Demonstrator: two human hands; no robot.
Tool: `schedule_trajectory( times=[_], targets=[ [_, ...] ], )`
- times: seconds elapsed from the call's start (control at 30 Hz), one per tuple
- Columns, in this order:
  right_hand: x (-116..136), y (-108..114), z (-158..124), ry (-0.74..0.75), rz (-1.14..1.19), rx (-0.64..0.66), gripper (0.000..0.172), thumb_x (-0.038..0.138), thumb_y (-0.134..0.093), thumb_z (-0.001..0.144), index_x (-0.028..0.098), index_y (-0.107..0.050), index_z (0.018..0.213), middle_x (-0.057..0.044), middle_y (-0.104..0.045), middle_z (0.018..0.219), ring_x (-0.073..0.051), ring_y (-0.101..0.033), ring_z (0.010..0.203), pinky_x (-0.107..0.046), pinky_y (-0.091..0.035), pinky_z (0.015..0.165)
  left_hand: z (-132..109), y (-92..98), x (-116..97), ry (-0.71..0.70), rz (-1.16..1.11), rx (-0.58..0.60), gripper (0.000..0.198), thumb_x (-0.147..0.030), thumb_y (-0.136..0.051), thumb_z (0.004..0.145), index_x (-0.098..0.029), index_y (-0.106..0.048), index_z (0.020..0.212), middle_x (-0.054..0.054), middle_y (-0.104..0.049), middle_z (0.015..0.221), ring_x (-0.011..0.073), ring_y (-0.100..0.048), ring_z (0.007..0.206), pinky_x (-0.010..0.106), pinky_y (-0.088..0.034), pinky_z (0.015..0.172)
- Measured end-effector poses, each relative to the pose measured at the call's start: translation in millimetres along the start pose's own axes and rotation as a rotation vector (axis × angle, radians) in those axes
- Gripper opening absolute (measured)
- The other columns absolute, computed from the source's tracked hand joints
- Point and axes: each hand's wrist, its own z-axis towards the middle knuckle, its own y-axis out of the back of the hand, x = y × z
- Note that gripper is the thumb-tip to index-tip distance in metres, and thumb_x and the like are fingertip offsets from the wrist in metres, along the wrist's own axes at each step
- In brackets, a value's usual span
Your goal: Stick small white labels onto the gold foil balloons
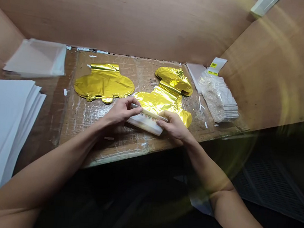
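My left hand (121, 112) and my right hand (175, 126) both pinch the ends of a white folded card packet (145, 123), which has small printed marks along its upper edge. The packet is held just above the worktop, partly over a gold foil balloon (161, 102). That balloon's folded upper part (174, 80) lies at the far side, and my right hand overlaps its lower edge. Another gold foil balloon (104, 83) lies flat to the left, just beyond my left hand and apart from it.
The cardboard-covered worktop (127, 142) is scuffed and taped, with plywood walls (111, 11) behind and right. A stack of white sheets (0, 130) lies at left, clear plastic sleeves (35, 58) behind it, and a bundle of clear bags (218, 99) at right.
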Motion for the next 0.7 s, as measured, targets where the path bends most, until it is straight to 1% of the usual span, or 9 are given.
schedule_trajectory(
  times=[0.1,0.17,0.27,0.37,0.47,0.53,0.63,0.7],
  targets=[
    [-5,-7,-7,-0.054,0.072,-0.011,0.042,0.051,-0.075,0.088,0.019,-0.066,0.114,0.001,-0.069,0.085,-0.014,-0.06,0.068,-0.025,-0.046,0.062,-4,-8.9,-2,-0.008,0.075,-0.056,0.036,-0.05,-0.08,0.079,-0.015,-0.072,0.087,0.004,-0.07,0.078,0.015,-0.059,0.068,0.024,-0.043,0.06],
    [-4,-7,-12,-0.031,0.062,-0.059,0.041,0.051,-0.071,0.093,0.019,-0.066,0.117,0.0,-0.07,0.086,-0.015,-0.062,0.069,-0.026,-0.048,0.063,-5,-11.6,-1,-0.026,0.078,-0.089,0.036,-0.05,-0.078,0.081,-0.015,-0.071,0.086,0.005,-0.071,0.079,0.0148,-0.059,0.067,0.024,-0.045,0.059],
    [-2,-4,-17,0.1,-0.095,-0.159,0.028,0.044,-0.061,0.102,0.019,-0.071,0.109,-0.004,-0.075,0.092,-0.018,-0.068,0.082,-0.03,-0.052,0.076,-4,-11.5,1,-0.034,0.078,-0.111,0.036,-0.051,-0.078,0.081,-0.015,-0.072,0.087,0.004,-0.072,0.078,0.0139,-0.059,0.064,0.023,-0.044,0.056],
    [-3,-1,-19,0.289,-0.373,-0.208,0.024,0.035,-0.057,0.106,0.02,-0.075,0.107,-0.008,-0.078,0.1,-0.021,-0.07,0.092,-0.033,-0.053,0.087,-4,-9.7,1,-0.034,0.112,-0.112,0.036,-0.05,-0.078,0.08,-0.014,-0.073,0.084,0.004,-0.072,0.075,0.0125,-0.057,0.06,0.022,-0.041,0.053],
    [-10,4,-19,0.447,-0.633,-0.172,0.029,0.031,-0.05,0.109,0.02,-0.077,0.111,-0.012,-0.078,0.101,-0.022,-0.07,0.092,-0.035,-0.054,0.087,-4,-8.6,0,-0.018,0.104,-0.104,0.036,-0.05,-0.078,0.08,-0.014,-0.073,0.084,0.003,-0.071,0.073,0.0115,-0.054,0.058,0.021,-0.038,0.051],
    [-16,7,-18,0.523,-0.735,-0.136,0.03,0.03,-0.049,0.109,0.021,-0.078,0.114,-0.013,-0.078,0.101,-0.023,-0.07,0.091,-0.036,-0.054,0.085,-4,-8.2,-1,-0.009,0.093,-0.103,0.036,-0.049,-0.078,0.08,-0.014,-0.073,0.084,0.003,-0.07,0.072,0.0109,-0.053,0.057,0.021,-0.036,0.05],
    [-23,10,-18,0.592,-0.773,-0.101,0.026,0.036,-0.057,0.105,0.023,-0.077,0.116,-0.014,-0.079,0.107,-0.024,-0.071,0.092,-0.038,-0.054,0.085,-4,-7.2,-2,0.011,0.078,-0.103,0.036,-0.048,-0.08,0.078,-0.014,-0.073,0.084,0.001,-0.069,0.069,0.0106,-0.052,0.056,0.021,-0.036,0.05],
    [-24,9,-19,0.576,-0.721,-0.096,0.025,0.038,-0.059,0.104,0.023,-0.077,0.115,-0.013,-0.079,0.11,-0.024,-0.072,0.094,-0.039,-0.055,0.088,-4,-6.3,-2,0.023,0.069,-0.104,0.036,-0.048,-0.081,0.077,-0.014,-0.073,0.085,0.001,-0.068,0.068,0.0107,-0.052,0.055,0.021,-0.036,0.05]
  ],
)
